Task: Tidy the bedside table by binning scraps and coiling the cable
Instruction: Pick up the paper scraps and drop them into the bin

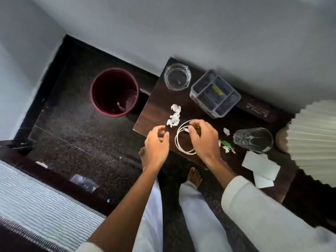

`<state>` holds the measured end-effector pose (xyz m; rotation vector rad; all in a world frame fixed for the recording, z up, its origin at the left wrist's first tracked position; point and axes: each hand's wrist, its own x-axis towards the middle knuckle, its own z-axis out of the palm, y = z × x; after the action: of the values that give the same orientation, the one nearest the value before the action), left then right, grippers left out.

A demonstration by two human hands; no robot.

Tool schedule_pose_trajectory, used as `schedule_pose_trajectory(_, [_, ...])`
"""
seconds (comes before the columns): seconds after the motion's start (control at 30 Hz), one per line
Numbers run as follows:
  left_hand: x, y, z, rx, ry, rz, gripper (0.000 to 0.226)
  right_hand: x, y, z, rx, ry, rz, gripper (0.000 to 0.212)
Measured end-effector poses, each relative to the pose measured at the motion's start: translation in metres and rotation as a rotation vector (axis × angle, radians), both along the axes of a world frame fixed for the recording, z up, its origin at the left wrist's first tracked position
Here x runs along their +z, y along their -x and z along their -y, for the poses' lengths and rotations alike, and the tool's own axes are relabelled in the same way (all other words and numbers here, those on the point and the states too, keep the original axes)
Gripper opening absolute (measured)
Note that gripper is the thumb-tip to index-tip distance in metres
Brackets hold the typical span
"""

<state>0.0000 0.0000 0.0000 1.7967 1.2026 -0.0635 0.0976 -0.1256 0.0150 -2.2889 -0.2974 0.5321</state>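
A white cable (pixel 179 142) lies in a loose coil near the front left of the dark wooden bedside table (pixel 156 99). My right hand (pixel 204 139) rests over the coil and pinches one of its ends between thumb and fingers. My left hand (pixel 157 142) hovers just left of the coil, fingers curled and apart, holding nothing. Crumpled white paper scraps (pixel 174 115) lie just beyond my hands. A small white scrap (pixel 226 131) and green-and-white scraps (pixel 226 145) lie to the right of my right hand. A maroon bin (pixel 114 91) stands on the floor left of the table, with white scraps inside.
On the table stand a glass ashtray (pixel 177 76), a clear compartment organiser (pixel 215 94), a tipped drinking glass (pixel 253 140), white cards (pixel 260 165), a dark book (pixel 258 110) and a pleated lamp shade (pixel 314 139). A striped bed (pixel 41 206) is at lower left.
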Motion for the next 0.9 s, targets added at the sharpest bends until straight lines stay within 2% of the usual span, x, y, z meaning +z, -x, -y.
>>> schedule_pose_trajectory(0.2, [-0.032,-0.029,-0.013,-0.125,-0.138,-0.080,0.040,-0.039,0.002,-0.042,0.080,0.094,-0.069,0.027])
schedule_pose_trajectory(0.4, [-0.044,-0.045,-0.021,-0.215,-0.210,-0.059,0.021,-0.051,0.007,-0.056,0.000,0.077,-0.054,0.026])
schedule_pose_trajectory(0.53, [-0.046,-0.038,-0.027,-0.207,-0.153,0.006,0.015,-0.050,0.012,-0.057,-0.029,0.089,-0.066,0.023])
schedule_pose_trajectory(0.73, [-0.045,-0.029,-0.035,-0.118,0.045,0.130,0.014,-0.043,0.020,-0.060,-0.055,0.022,-0.093,0.017])
schedule_pose_trajectory(0.9, [-0.041,-0.015,-0.041,-0.082,0.135,0.192,0.012,-0.032,0.023,-0.063,-0.105,-0.087,-0.128,0.012])
